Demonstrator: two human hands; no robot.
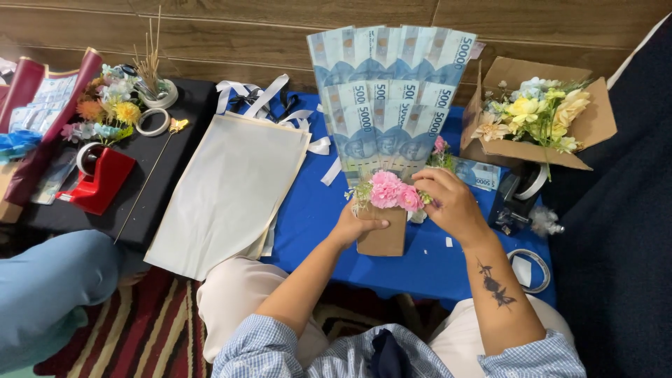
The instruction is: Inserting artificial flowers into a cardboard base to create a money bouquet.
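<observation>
Left hand [355, 225]: fingers wrapped around the brown cardboard handle [383, 234], just below the pink flowers [393, 191].
Right hand [448, 199]: fingers pinching at the pink flowers' right side.
Banknote fan [387, 98]: spread directly above the pink flowers.
Blue desk [308, 210]: beneath them.

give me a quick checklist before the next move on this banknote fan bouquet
1. Left hand grips the brown paper holder: ok.
2. Right hand is at the pink flowers: ok.
3. Banknote fan spread evenly, upright: ok.
4. Spare flowers in the cardboard box close to the right hand: ok.
5. Tape roll within reach: ok.
6. Flowers fixed to the holder: cannot tell.
</observation>
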